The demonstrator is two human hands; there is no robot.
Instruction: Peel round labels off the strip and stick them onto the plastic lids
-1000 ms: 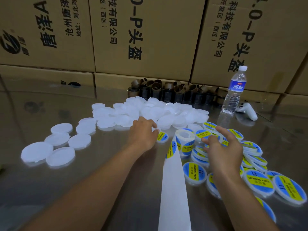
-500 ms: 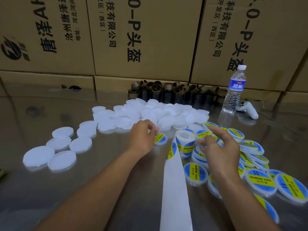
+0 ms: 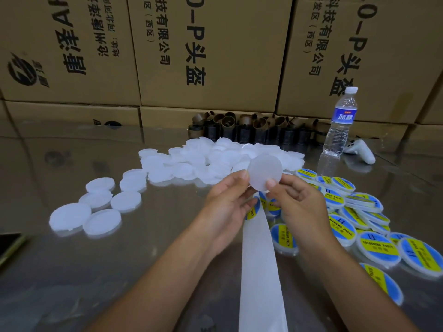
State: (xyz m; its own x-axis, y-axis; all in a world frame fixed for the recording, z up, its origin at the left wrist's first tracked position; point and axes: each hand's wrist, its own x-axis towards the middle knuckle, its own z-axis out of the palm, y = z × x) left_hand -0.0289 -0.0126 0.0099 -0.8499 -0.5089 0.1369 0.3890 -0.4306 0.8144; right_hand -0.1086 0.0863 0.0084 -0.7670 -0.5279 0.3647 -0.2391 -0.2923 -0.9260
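Observation:
Both hands hold one blank white plastic lid (image 3: 265, 171) up above the table, its flat face toward me. My left hand (image 3: 226, 202) pinches its left edge and my right hand (image 3: 296, 202) pinches its lower right edge. Under the hands the white backing strip (image 3: 260, 267) runs toward me, with a blue-and-yellow round label (image 3: 253, 210) at its far end beside a small label roll, mostly hidden by my hands. A heap of blank lids (image 3: 203, 161) lies behind, and labelled lids (image 3: 378, 245) are spread at the right.
Several loose blank lids (image 3: 100, 207) lie at the left. A water bottle (image 3: 341, 122) and a white controller (image 3: 360, 150) stand at the back right. Dark cardboard cores (image 3: 251, 127) line the wall of cardboard boxes (image 3: 211, 51). A dark flat object (image 3: 8, 243) sits at the left edge.
Both hands have risen from the table and come together. A blank lid is now held up between them; earlier the left hand rested by a labelled lid and the right hovered over the labelled pile.

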